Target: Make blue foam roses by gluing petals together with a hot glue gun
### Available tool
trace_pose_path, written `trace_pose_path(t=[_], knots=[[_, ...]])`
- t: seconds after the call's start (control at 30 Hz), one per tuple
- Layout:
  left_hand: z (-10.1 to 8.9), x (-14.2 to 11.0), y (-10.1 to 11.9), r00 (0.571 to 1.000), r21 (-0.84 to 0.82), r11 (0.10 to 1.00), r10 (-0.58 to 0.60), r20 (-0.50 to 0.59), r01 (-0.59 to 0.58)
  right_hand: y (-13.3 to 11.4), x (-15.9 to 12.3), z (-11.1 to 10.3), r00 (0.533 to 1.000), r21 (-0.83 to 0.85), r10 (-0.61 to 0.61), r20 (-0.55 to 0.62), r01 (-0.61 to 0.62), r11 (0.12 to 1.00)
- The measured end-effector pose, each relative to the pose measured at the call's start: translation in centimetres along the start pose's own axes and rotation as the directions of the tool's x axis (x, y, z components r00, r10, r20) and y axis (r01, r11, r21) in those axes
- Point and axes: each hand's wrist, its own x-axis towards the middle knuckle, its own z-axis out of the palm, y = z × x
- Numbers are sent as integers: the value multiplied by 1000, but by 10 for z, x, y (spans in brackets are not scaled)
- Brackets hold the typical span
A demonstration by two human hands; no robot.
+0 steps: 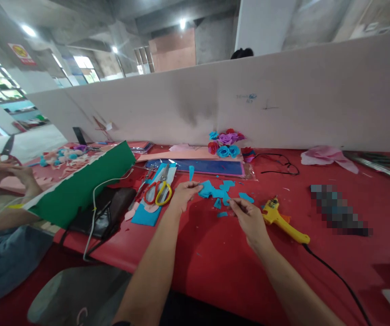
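Note:
My left hand point(186, 194) pinches the edge of a blue crepe paper piece point(206, 189) between thumb and fingers. My right hand point(249, 217) is closed at the fingertips on the edge of another blue paper piece point(225, 198). Between and around the hands, several cut blue paper scraps point(228, 184) lie on the red tabletop point(208, 253). Just right of my right hand rests a yellow glue gun point(285, 222) with a black cord. To the left of my left hand, scissors point(159, 190) with red and yellow handles lie on a folded blue paper point(147, 217).
Paper flowers point(227, 144) sit against the white partition point(130, 104). Glasses point(283, 163) and pink paper point(329, 157) lie toward the back right. A green board point(86, 185) and black bag point(113, 206) stand left, beside a co-worker's hands point(21, 176) holding scissors.

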Motion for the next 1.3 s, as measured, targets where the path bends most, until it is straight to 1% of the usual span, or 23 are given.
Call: trace_pose_path(t=[0.07,0.17,0.23,0.33,0.37,0.43,0.5,0.53,0.57,0.67,0.73,0.8,0.9,0.97,1.03,1.13,1.3], knots=[[11,-5,-2,993,56,998,-27,117,20,-3,0,1,1000,41,11,10,-11,999],[22,-13,-3,969,127,992,-52,243,21,-7,0,3,996,105,61,58,-67,992],[26,-16,-3,953,159,987,-52,298,4,-7,0,3,992,109,91,83,-99,989],[26,-16,-2,938,153,988,-31,346,-24,-5,1,2,991,81,109,76,-115,990],[25,-15,-2,940,138,990,-22,342,-27,-5,1,2,992,83,113,63,-118,990],[22,-12,-2,959,105,994,-17,284,-14,-4,1,1,991,107,126,34,-129,986],[21,-11,-2,975,79,997,-36,218,19,-4,2,0,990,127,137,17,-138,982],[21,-11,-2,978,71,997,-52,202,38,-3,2,0,990,132,138,14,-138,982],[22,-11,-2,975,69,996,-70,209,57,-3,2,0,990,135,137,16,-138,981],[28,-15,-6,947,104,992,-101,305,73,0,3,0,990,133,137,34,-140,981],[33,-16,-9,951,136,991,-52,305,10,2,3,0,990,121,134,42,-138,983],[35,-15,-11,951,165,982,34,306,-89,3,2,0,992,100,117,49,-122,987],[33,-12,-13,932,202,952,157,327,-231,0,1,1,995,90,82,52,-87,992],[32,-11,-14,921,209,933,215,326,-292,-2,0,2,997,107,70,45,-74,992],[31,-11,-14,913,200,924,254,318,-327,-4,-1,2,997,132,66,42,-71,989],[31,-13,-13,910,187,920,279,306,-345,-5,-1,2,998,158,50,39,-56,986],[33,-16,-9,913,182,925,270,305,-335,-6,-1,1,1000,100,-16,-13,17,995]])
